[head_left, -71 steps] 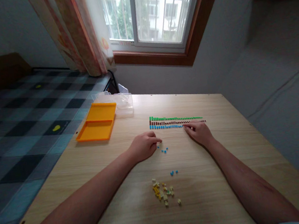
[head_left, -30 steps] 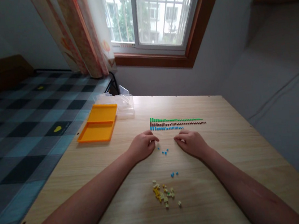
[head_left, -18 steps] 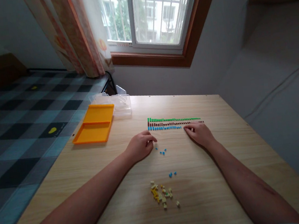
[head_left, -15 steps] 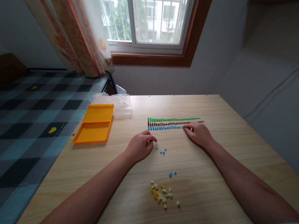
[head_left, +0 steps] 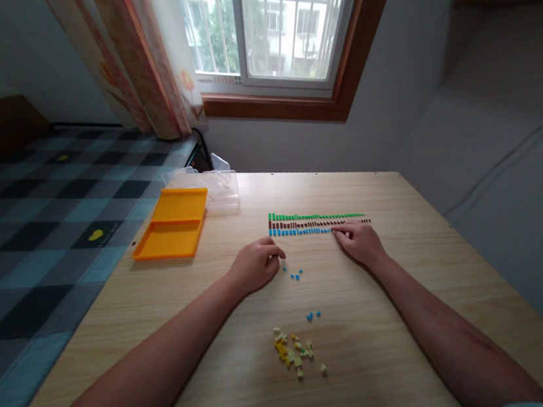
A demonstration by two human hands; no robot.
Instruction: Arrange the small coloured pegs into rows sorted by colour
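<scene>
My right hand (head_left: 361,242) is at the right end of a row of small blue bricks (head_left: 289,232), its thumb and forefinger pinched on a tiny blue brick mostly hidden by the fingertips. Behind that row run a row of brown bricks (head_left: 287,226) and a row of green bricks (head_left: 297,217). My left hand (head_left: 256,265) rests on the table, fingers loosely bent and somewhat apart, with nothing visible in them. Just right of its fingertips lie several loose blue bricks (head_left: 297,277).
Nearer me on the wooden table (head_left: 213,375) are a few more blue bricks (head_left: 310,316) and a scattered pile of cream and yellow bricks (head_left: 297,361). An orange two-part tray (head_left: 170,224) and clear plastic boxes (head_left: 223,189) stand at the back left. A bed (head_left: 54,210) adjoins the left side.
My right fingertips have shifted very slightly right, and a little more blue shows at the end of the blue row. My left hand stays where it was.
</scene>
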